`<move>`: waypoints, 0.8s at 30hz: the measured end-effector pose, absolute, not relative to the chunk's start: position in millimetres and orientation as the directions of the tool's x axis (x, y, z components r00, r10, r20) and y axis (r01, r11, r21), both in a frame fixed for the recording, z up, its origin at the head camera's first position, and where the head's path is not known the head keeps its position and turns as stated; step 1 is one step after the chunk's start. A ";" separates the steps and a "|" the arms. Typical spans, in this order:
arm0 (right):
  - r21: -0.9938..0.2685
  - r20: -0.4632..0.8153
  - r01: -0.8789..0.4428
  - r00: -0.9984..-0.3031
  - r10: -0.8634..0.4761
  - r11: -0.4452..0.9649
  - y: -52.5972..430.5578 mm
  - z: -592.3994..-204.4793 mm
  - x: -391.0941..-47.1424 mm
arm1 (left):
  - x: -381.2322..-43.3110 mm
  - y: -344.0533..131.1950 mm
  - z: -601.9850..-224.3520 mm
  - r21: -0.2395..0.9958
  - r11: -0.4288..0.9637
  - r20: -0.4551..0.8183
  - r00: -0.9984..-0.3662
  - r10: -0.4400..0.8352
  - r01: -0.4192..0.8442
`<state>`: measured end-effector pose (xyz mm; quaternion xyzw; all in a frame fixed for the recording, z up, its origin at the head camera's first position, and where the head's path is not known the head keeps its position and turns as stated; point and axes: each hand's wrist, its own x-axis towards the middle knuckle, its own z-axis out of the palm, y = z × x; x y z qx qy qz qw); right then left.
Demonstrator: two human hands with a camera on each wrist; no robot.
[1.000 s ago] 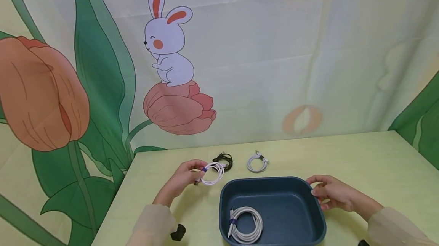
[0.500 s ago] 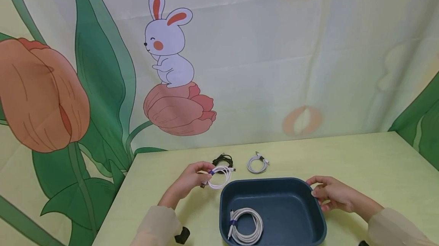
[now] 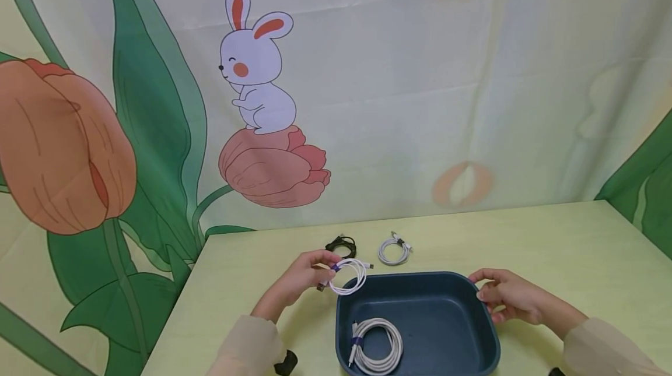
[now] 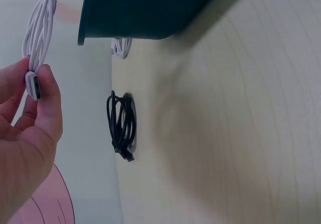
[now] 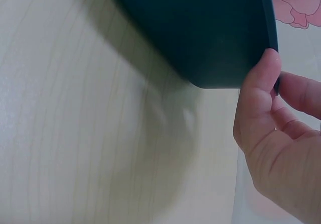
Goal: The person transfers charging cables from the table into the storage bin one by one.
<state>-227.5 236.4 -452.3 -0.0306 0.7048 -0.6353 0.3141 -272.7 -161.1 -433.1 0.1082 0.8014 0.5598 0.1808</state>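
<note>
Between thumb and fingers, my left hand [image 3: 307, 276] pinches a coiled white USB cable [image 3: 361, 280] by its purple tie. The coil overlaps the far left corner of a dark blue bin [image 3: 420, 306] in the head view. One USB plug [image 4: 33, 86] pokes out beside the thumb in the left wrist view. My right hand [image 3: 517, 295] grips the bin's right rim, thumb on one side and fingers on the other, as the right wrist view shows. Inside the bin, at its left, lies a thicker coiled light grey cable [image 3: 389, 358] with a purple tie.
Behind the bin, a coiled black cable [image 3: 346, 240] and a coiled grey-white cable [image 3: 381, 255] lie on the pale wood-grain table [image 3: 567, 248]. A printed curtain [image 3: 388, 102] with a rabbit and tulips hangs along the table's back edge.
My left hand has carried the white USB cable rightward and slightly nearer, from in front of the black cable to the bin's far left corner. The right hand and bin have stayed put.
</note>
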 end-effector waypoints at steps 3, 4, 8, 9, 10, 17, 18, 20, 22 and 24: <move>-0.914 -0.405 0.359 -0.799 -0.443 0.188 236.5 -452.3 -227.1 | -268.4 -156.7 -428.0 0.935 0.355 -0.161 -0.904 0.396 -0.011; -0.914 -0.405 0.359 -0.799 -0.444 0.188 236.5 -452.4 -227.0 | -268.0 -155.6 -428.0 0.934 0.357 -0.159 -0.904 0.397 -0.008; -0.915 -0.404 0.359 -0.798 -0.448 0.184 236.9 -452.9 -227.0 | -264.9 -151.2 -425.0 0.925 0.379 -0.161 -0.908 0.387 -0.002; -0.915 -0.403 0.360 -0.798 -0.448 0.184 237.0 -453.1 -227.1 | -266.6 -151.0 -428.1 0.922 0.388 -0.162 -0.910 0.382 -0.001; -0.915 -0.403 0.359 -0.798 -0.448 0.183 237.1 -453.1 -227.1 | -267.7 -150.9 -430.5 0.919 0.394 -0.160 -0.911 0.381 0.003; -0.915 -0.404 0.361 -0.798 -0.448 0.182 237.1 -452.6 -226.9 | -262.9 -145.8 -427.5 0.905 0.422 -0.134 -0.910 0.393 0.049; -0.914 -0.405 0.362 -0.798 -0.447 0.182 237.1 -452.6 -226.9 | -261.2 -144.5 -425.5 0.904 0.425 -0.131 -0.909 0.396 0.055; -0.914 -0.405 0.362 -0.799 -0.444 0.182 237.0 -452.9 -227.1 | -257.2 -141.8 -420.4 0.900 0.432 -0.132 -0.907 0.399 0.059; -0.914 -0.405 0.362 -0.800 -0.442 0.182 237.1 -453.4 -227.2 | -253.7 -139.4 -415.8 0.898 0.436 -0.128 -0.907 0.402 0.066; -0.915 -0.404 0.361 -0.801 -0.442 0.181 237.2 -454.0 -227.3 | -251.6 -137.6 -413.4 0.895 0.440 -0.124 -0.906 0.404 0.073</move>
